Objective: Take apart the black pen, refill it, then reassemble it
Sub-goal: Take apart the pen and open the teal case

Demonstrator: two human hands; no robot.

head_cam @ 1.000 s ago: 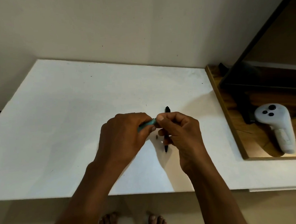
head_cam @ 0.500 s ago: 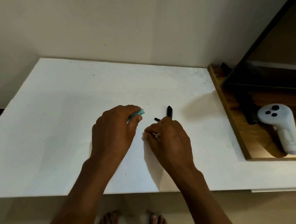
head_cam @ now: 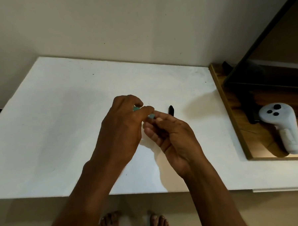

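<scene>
1. Nearest, two bare feet (head_cam: 108, 225) stand on a pale, smooth floor just below the table's near edge.
2. The table (head_cam: 59, 121) is a flat white board with a matte face, a few small dark specks and a straight near edge; both bare forearms cross that edge, reaching away.
3. The left hand (head_cam: 123, 126) shows its back, knuckles up. Its fingers are curled round a slim teal pen piece (head_cam: 151, 115) – smooth plastic, showing only as two small patches between the finger and thumb.
4. The right hand (head_cam: 173, 137) is just right of it, palm turned up, and the two hands touch at the fingertips. Its fingers (head_cam: 148, 128) are curled in close together, and its thumb and forefinger pinch the right end of the teal pen piece. Whether anything smaller sits in that pinch I cannot tell.
5. Just beyond the right hand's fingertips lies the black pen (head_cam: 171, 110) on the table – a thin, glossy dark stick with a rounded far end, its near end hidden behind the fingers. Neither hand touches it.
6. To the right, a wooden shelf (head_cam: 231, 112) with visible grain adjoins the table; a white, rounded plastic controller (head_cam: 281, 125) with three black buttons lies on it.
7. Farthest, a plain cream wall (head_cam: 123, 27) rises behind the table.
</scene>
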